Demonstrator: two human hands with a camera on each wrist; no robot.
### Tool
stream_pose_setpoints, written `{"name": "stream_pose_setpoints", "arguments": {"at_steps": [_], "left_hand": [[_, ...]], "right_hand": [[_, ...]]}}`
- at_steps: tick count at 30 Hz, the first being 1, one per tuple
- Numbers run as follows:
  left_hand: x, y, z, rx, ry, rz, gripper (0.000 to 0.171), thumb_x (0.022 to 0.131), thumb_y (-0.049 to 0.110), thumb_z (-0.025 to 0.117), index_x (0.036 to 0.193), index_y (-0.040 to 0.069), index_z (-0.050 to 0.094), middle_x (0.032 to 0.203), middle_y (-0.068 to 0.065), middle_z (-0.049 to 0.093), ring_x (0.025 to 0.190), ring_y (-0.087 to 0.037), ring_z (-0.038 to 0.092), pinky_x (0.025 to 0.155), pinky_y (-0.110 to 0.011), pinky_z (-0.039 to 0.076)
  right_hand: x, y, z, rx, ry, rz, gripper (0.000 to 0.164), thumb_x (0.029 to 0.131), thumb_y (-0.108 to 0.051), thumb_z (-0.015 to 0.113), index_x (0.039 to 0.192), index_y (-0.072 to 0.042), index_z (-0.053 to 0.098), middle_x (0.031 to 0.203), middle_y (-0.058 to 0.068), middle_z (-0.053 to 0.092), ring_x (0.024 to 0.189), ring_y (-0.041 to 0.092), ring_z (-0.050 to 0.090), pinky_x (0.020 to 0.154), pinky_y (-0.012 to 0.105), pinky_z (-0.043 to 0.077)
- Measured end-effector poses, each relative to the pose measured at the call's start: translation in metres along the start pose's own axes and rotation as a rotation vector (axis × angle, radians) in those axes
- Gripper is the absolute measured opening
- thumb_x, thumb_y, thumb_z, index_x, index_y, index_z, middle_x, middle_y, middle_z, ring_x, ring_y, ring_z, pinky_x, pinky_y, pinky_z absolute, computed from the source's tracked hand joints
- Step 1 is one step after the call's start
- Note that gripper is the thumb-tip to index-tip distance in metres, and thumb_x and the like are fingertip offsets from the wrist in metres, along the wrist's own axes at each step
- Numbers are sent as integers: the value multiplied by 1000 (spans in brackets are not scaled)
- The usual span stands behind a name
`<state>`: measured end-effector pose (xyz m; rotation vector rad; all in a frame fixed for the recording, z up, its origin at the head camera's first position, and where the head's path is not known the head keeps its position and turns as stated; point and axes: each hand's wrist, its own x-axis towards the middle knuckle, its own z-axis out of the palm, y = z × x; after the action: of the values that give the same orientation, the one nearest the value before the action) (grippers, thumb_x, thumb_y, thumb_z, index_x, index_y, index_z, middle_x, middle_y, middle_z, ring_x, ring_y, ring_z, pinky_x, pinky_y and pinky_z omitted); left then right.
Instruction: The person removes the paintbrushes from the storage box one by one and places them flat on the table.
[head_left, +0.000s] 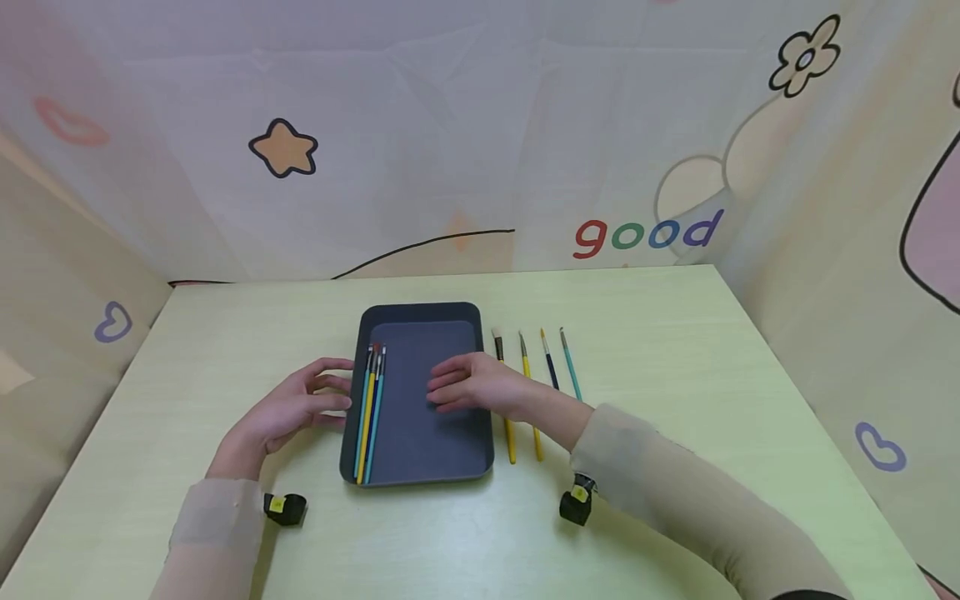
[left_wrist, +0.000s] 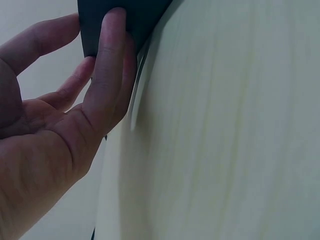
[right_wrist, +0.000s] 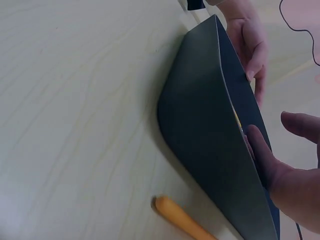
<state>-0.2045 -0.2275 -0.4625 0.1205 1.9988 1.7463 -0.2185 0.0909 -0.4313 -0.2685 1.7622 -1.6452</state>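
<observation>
A dark grey rectangular tray (head_left: 420, 312) lies in the middle of the table. Several slim paintbrushes (head_left: 369, 421) with teal, yellow and dark blue handles lie side by side along its left wall. My left hand (head_left: 303, 400) is at the tray's left side, its loosely bent fingertips against the outer wall (left_wrist: 107, 30). Over the tray's right half reaches my right hand (head_left: 480, 385), fingers pointing left and holding nothing. More paintbrushes (head_left: 538, 442), with yellow, dark blue and teal handles, lie in a row right of the tray, partly hidden under my right forearm.
A pale wood-grain table (head_left: 645, 333) stretches to a printed cloth backdrop (head_left: 450, 150) at the back and sides. Small black wrist-worn devices show below the left sleeve (head_left: 285, 509) and the right sleeve (head_left: 577, 500).
</observation>
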Motion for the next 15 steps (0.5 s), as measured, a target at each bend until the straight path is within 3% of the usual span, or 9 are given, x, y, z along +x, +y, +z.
{"name": "stream_pose_setpoints", "arguments": {"at_steps": [8,15], "left_hand": [[0,-1,0,-7,0,10,66,96,0,65,153,1,34,131,-28,50,103,-30,64,88,-44,59],[-1,0,0,-15,0,-2,66,96,1,66,154,1,33,132,-28,49,104,-30,64,89,-44,59]], "right_hand": [[15,6,15,103,-35,36,54,99,2,63,147,13,41,139,27,57,124,32,62,99,44,53],[25,8,27,177,-59,52,52,101,2,60,147,14,40,139,28,57,126,35,60,102,45,52]]}}
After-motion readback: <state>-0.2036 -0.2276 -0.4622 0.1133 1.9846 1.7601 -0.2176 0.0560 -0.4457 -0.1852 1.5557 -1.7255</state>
